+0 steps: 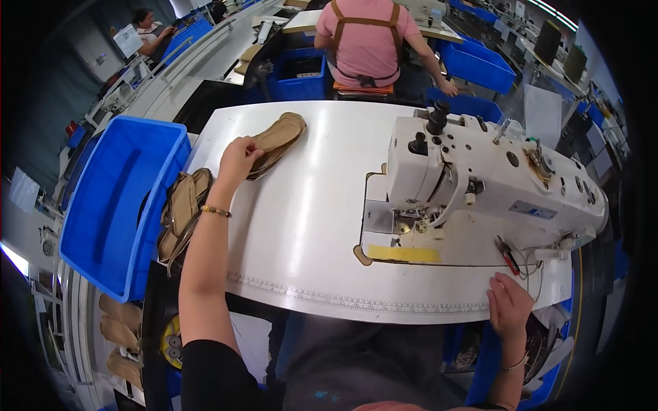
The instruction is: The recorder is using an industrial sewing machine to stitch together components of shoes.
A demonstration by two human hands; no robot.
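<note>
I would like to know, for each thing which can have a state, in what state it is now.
Left hand: fingers curled, touching the tan stack; grip unclear.
Tan shoe-piece stack: lying flat on the white sewing table.
Right hand: loosely bent, at the table's near edge.
Thread snips: laid down; blades too small to judge.
Sewing machine: upright; running or stopped unclear.
Blue bin: open-topped.

A dark curtain (pixel 58 82) hangs far left, strip lights (pixel 556 14) glow upper right, a white table (pixel 303 22) stands farther ahead
</note>
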